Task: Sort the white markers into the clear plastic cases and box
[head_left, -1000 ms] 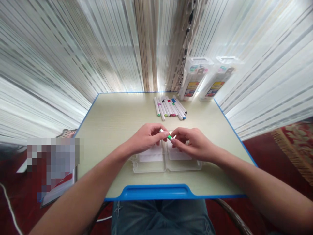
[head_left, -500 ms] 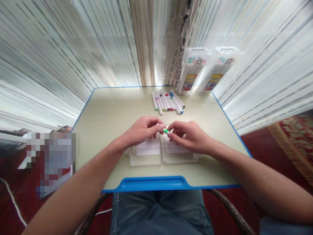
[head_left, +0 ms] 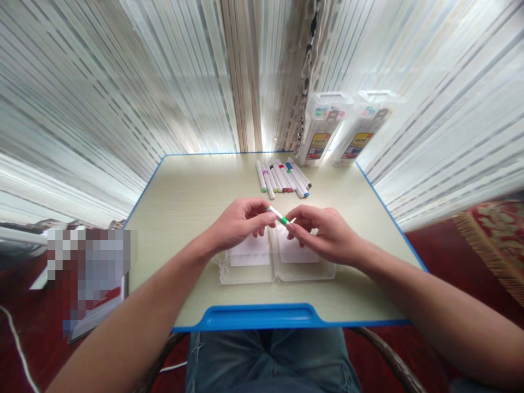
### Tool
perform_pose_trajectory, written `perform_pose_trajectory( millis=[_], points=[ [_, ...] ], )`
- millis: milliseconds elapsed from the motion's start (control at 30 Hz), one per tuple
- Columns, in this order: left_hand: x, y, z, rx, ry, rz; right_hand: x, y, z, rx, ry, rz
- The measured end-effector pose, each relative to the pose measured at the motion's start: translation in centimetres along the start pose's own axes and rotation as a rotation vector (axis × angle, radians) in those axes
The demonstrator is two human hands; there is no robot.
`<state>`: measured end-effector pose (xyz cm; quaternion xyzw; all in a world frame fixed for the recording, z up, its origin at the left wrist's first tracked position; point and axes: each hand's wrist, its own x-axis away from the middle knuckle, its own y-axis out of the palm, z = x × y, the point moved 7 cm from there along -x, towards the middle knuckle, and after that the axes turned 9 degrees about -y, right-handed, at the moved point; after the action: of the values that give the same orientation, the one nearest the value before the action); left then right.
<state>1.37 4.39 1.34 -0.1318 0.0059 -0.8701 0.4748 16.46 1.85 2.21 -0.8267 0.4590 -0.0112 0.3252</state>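
A white marker [head_left: 278, 214] with a green band slants between my two hands, above an open clear plastic case [head_left: 305, 271]. At the band end, the fingertips of my right hand [head_left: 323, 233] pinch the marker. My left hand [head_left: 245, 221] has its thumb and forefinger closed around the other end, which shows a green tip. Both hands partly cover the case, which lies unfolded flat on the table with white paper inserts [head_left: 249, 255] in its two halves.
Several white markers [head_left: 282, 177] with coloured bands and ends lie in a row behind my hands. Two tall clear cases [head_left: 317, 131] stand at the back right, before string curtains [head_left: 184, 76]. A blue tray edge [head_left: 262, 315] borders the table [head_left: 184, 185] in front.
More of the marker shows between my hands now, as my right hand has shifted slightly right and the left fingers cover less of it. The whole view has tipped up a little.
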Motion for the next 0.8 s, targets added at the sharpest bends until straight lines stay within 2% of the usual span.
perform_pose_trajectory(
  millis=[100, 300, 400, 567, 800],
  points=[
    [0.1, -0.4, 0.3, 0.04, 0.027, 0.027, 0.1, -0.3, 0.2, -0.054, 0.032, 0.041],
    [0.8, -3.0, 1.0, 0.225, 0.18, 0.254, 0.3, -0.8, 0.7, -0.167, 0.081, 0.136],
    [0.9, -3.6, 1.0, 0.256, 0.186, 0.299, 0.3, -0.7, 0.9, -0.173, 0.086, 0.14],
    [0.6, -2.4, 1.0, 0.16, 0.131, 0.222, 0.3, -0.5, 0.9, -0.202, 0.082, 0.115],
    [0.1, -1.1, 0.7, 0.109, 0.129, 0.127, 0.2, 0.1, 0.7, -0.346, 0.132, 0.037]
  ],
)
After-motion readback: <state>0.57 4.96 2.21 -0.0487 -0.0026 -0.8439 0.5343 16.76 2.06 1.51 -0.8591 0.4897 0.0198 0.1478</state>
